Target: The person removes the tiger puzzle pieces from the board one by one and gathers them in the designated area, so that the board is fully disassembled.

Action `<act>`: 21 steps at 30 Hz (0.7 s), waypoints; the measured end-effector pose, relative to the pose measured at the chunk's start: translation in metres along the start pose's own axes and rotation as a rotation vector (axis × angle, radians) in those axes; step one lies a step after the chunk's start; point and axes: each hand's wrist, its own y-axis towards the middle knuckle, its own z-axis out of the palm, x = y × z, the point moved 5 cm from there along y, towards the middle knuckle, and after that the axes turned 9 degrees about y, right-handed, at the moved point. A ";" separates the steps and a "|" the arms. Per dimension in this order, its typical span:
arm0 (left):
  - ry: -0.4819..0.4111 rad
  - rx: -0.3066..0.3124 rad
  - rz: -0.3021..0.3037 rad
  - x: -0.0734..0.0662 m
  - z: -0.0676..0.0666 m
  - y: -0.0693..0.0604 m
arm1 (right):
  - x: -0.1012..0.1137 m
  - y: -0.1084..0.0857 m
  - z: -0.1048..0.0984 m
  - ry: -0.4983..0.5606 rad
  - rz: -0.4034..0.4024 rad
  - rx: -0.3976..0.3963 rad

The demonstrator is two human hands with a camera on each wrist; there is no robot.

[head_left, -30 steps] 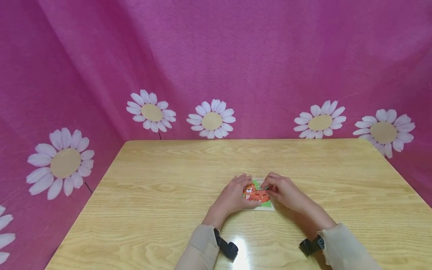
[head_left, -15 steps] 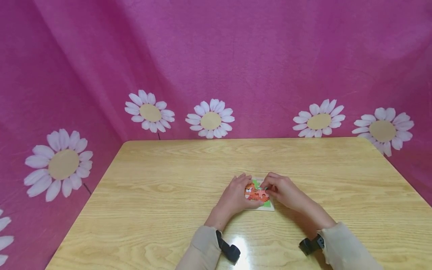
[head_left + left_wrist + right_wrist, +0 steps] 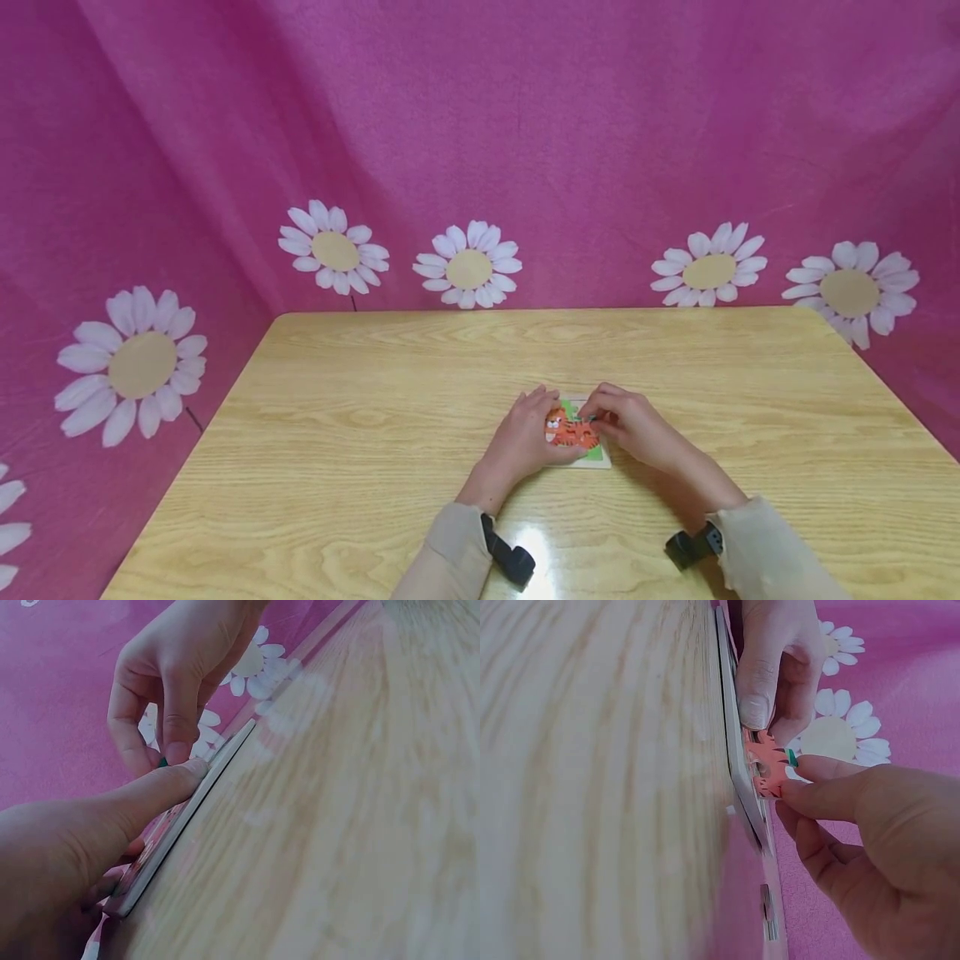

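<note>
A small jigsaw puzzle (image 3: 592, 455) with an orange tiger on green lies on the table in a pale frame. My left hand (image 3: 521, 433) holds it from the left, the thumb (image 3: 161, 791) along the near side and the fingers round the far side. From the right, my right hand (image 3: 633, 429) pinches an orange, black-striped puzzle piece (image 3: 769, 761) with a green edge between thumb and index finger. In the right wrist view that piece stands tilted over the board. The left hand covers the puzzle's left part.
The wooden table (image 3: 360, 417) spreads out on all sides of the puzzle. Behind it hangs a pink curtain (image 3: 585, 150) printed with white daisies. Black cameras are strapped to both wrists, the left camera (image 3: 517, 567) and the right camera (image 3: 681, 550) near the table.
The pinched piece has shifted its tilt slightly above the puzzle; it looked paler half a second ago. Both hands have stayed nearly in place.
</note>
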 end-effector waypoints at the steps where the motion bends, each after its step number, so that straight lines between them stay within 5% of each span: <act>1: 0.005 -0.008 0.008 0.000 0.000 0.000 | 0.000 0.000 0.000 0.005 0.007 -0.001; 10: 0.025 0.000 0.001 -0.001 0.001 0.000 | -0.003 -0.003 -0.001 0.007 -0.037 -0.071; 21: 0.022 -0.004 -0.006 0.000 0.000 0.000 | -0.010 -0.005 -0.006 -0.002 0.002 -0.101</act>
